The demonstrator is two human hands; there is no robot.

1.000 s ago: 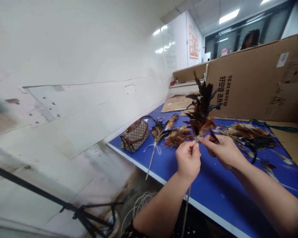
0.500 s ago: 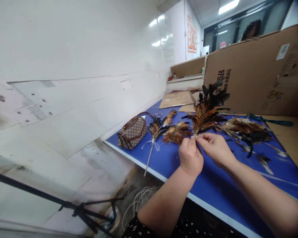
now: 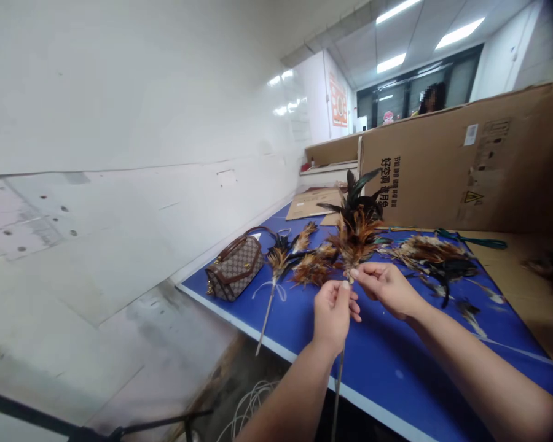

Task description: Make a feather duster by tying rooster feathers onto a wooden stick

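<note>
White wall (image 3: pixel 142 92) fills the head view's left; beside it a blue table (image 3: pixel 396 368) carries a handbag (image 3: pixel 237 270) and a spare duster (image 3: pixel 277 261) on the left, loose feathers (image 3: pixel 426 253) on the right; a cardboard panel (image 3: pixel 433 178) blocks the far right. Near the middle, the left hand (image 3: pixel 334 312) curls closed round the stick (image 3: pixel 338 387) below a feather bundle (image 3: pixel 357 239); the right hand (image 3: pixel 387 287) pinches its base, details too small to tell. Half a second earlier, the hands sat closer and hid the stick.
</note>
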